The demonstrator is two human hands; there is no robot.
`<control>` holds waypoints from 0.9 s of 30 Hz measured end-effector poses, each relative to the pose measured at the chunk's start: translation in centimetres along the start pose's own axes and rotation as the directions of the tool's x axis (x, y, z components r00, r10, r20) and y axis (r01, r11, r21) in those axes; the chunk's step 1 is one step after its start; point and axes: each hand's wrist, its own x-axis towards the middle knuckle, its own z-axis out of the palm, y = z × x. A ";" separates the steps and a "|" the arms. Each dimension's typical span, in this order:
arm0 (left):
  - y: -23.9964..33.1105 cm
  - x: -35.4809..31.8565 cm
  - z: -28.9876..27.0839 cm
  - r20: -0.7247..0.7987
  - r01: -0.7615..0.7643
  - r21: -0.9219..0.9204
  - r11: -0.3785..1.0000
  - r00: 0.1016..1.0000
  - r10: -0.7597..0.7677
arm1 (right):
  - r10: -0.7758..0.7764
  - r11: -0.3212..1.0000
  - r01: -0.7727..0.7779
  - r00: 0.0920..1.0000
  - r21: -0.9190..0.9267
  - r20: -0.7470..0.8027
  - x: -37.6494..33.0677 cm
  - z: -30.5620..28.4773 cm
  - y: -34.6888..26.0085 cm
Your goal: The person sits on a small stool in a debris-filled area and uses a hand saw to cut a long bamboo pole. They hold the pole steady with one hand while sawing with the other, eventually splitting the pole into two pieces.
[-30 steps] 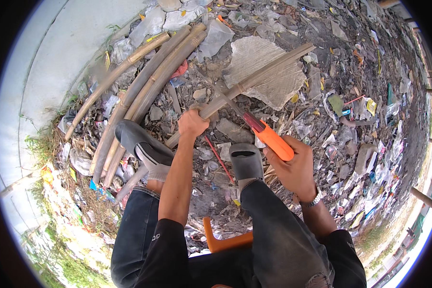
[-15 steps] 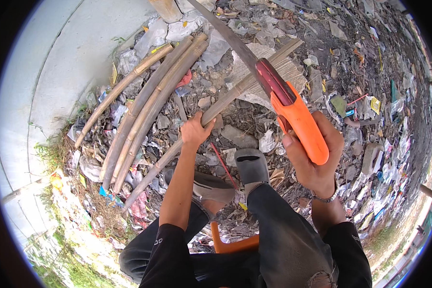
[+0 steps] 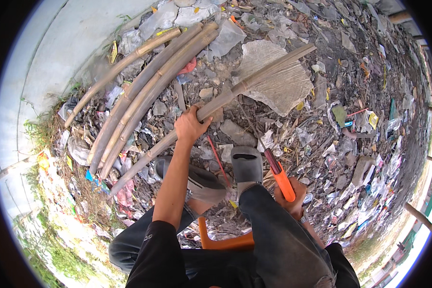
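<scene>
One orange handle (image 3: 285, 183) partly hides the right hand (image 3: 296, 198).

With our left hand (image 3: 191, 127) we grip the bamboo pole (image 3: 225, 100) partway along its length. With our right hand (image 3: 295, 197) we hold the saw (image 3: 272, 161) by its orange handle, on the near side of the pole; the blade points toward the pole, tip contact unclear. The pole's far end crosses over a rough slab (image 3: 285, 93). Left of the pole, we see loose bamboo lengths (image 3: 144, 91) lying roughly parallel. On the pole's near side, we have two grey shoes (image 3: 246, 165).
</scene>
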 end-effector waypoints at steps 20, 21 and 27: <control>-0.2 1.3 -0.6 0.255 0.151 0.087 0.985 0.952 -0.169 | -0.026 0.999 0.027 0.999 -0.031 0.034 -0.5 -0.8 0.1; 0.1 1.4 -0.8 0.243 0.165 0.083 0.983 0.953 -0.181 | -0.005 0.999 0.006 0.999 -0.036 0.033 -0.5 -0.7 -0.3; -0.5 1.5 -0.9 0.193 0.169 0.028 0.985 0.966 -0.171 | 0.048 0.995 -0.047 0.999 -0.083 0.017 -1.3 0.0 -0.7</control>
